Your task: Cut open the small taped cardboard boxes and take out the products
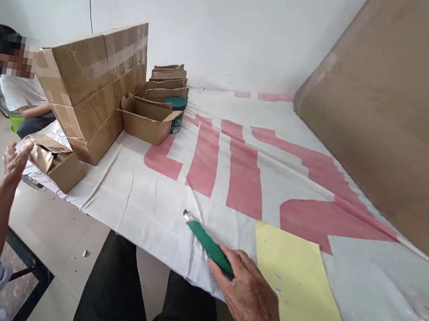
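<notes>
Right hand [252, 293] low in view, fingers wrapped round a green knife [207, 242], over the cloth [150, 199] right of the box stack [97, 100], metal tip angled stackward. Left hand [15, 163] loosely open, fingers spread, nothing seen in its grasp; beside the small open box [66, 171] just in front of the stack, contact unclear. Step looks like reaching for that box; next move likely calls for a sure left grip, blade well clear.

Your right hand [253, 287] grips a green utility knife [210, 246] beside a yellow sheet [296, 284] on the cloth-covered table [149, 207], while your left hand [15, 163], loosely spread, is at a small carton [68, 171] near stacked boxes [92, 80].
</notes>
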The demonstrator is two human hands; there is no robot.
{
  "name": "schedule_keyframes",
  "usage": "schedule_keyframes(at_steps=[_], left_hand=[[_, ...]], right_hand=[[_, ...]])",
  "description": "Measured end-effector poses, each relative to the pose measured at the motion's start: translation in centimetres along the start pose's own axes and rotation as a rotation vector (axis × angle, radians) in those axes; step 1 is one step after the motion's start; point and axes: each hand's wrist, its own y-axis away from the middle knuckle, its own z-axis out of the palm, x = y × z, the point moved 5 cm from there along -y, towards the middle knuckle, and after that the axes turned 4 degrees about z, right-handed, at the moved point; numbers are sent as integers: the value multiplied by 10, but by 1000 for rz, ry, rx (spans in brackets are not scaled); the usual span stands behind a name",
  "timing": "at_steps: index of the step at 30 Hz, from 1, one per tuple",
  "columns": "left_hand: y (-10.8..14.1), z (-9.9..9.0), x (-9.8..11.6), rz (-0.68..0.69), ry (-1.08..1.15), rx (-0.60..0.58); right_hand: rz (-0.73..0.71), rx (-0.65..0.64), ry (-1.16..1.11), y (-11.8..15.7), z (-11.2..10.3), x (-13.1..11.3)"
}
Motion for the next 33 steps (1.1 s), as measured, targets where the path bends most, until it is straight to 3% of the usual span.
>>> schedule_keyframes(at_steps=[2, 5, 11, 16, 19, 22, 27, 33], left_hand=[[-12, 0, -8, -123, 100, -68], [-8, 3, -7, -224, 249, -150], [52, 23, 15, -240, 418, -239], [124, 39, 70, -88, 455, -317], [161, 42, 109, -16, 443, -436], [184, 44, 135, 70, 526, -582], [188, 62, 142, 209, 725, -766], [173, 83, 150, 399, 1000, -832]], right_hand=[[-15, 6, 16, 0, 1, 0], [-12, -2, 30, -2, 3, 0], [3, -9, 25, -4, 3, -1], [-11, -13, 33, -8, -1, -6], [-8, 3, 59, -10, -2, -8], [-13, 7, 78, -11, 0, -8], [-15, -19, 81, -11, 4, -6], [-26, 88, -42, -19, -16, -20]])
